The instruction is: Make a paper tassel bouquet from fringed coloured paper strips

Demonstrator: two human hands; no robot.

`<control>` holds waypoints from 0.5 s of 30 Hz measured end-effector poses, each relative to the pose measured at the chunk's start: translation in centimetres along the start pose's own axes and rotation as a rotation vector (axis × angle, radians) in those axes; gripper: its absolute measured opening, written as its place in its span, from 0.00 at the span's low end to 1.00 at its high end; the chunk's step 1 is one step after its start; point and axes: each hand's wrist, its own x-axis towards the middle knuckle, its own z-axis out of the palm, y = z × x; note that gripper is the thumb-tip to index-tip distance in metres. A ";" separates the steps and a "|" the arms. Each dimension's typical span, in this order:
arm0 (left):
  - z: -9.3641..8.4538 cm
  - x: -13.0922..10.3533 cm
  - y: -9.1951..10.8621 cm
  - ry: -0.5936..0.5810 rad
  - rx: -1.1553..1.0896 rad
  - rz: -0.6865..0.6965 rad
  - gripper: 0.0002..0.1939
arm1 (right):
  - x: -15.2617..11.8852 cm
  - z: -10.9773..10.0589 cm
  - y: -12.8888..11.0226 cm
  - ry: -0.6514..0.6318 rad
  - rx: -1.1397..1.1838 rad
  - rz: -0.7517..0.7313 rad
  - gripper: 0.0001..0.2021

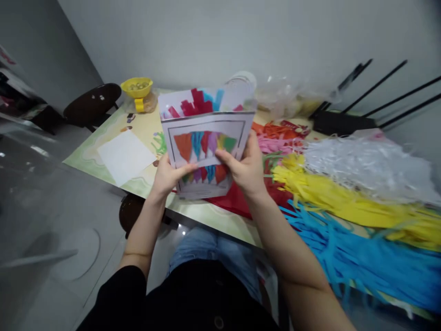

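Note:
Between my hands, above the table's front edge, is a white card with rows of colourful pennants in a black frame. Crimson and blue paper pieces show at its upper edge, with white sheets around them. My left hand grips the card's lower left side, thumb lying across the front. At the right side, my right hand holds it too, its thumb pressed on the printed pennants. The fingers behind the card are hidden. Below and behind it, dark red material lies on the table.
A white sheet lies at the left, near a yellow bowl on a jar. Yellow, blue and white fringed strips cover the right side. Behind them stands a black chair; a brown stool is at the left.

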 end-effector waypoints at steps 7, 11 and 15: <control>4.4 -0.4 -1.2 0.009 0.027 -0.032 0.24 | -0.8 -8.2 -2.3 0.093 -0.198 -0.045 0.40; 4.7 -1.4 -1.1 -0.008 0.113 -0.016 0.26 | 2.2 -11.0 -8.4 -0.016 -0.548 -0.176 0.28; 5.4 -2.3 -0.9 -0.067 0.142 0.016 0.28 | 5.3 -10.1 -11.1 -0.518 -0.658 -0.219 0.26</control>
